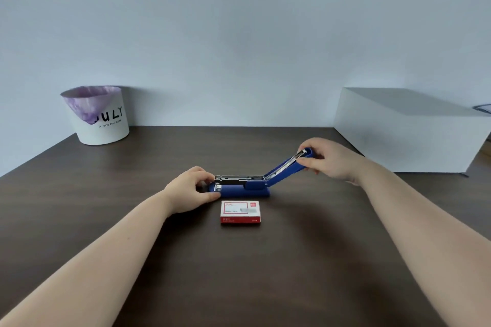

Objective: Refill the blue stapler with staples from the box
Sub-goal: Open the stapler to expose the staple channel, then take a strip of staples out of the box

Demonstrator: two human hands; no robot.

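Right hand (328, 159) pinches raised stapler top (288, 164); left hand (190, 190) grips stapler base (239, 191); staple box (240, 212) nearer.

At the centre of the frame, a blue stapler (240, 190) is lying on the dark brown worktop (239, 273) with its top arm (285, 166) swung open, slanting up toward the right. The left hand (191, 188) is gripping the stapler's left end, while the right hand (328, 158) is pinching the raised tip of the arm. Just below the stapler, a red and white staple box (240, 212) is sitting closed. A white bin (97, 115) with a purple liner is standing at upper left, and a white box (409, 130) is resting at right.
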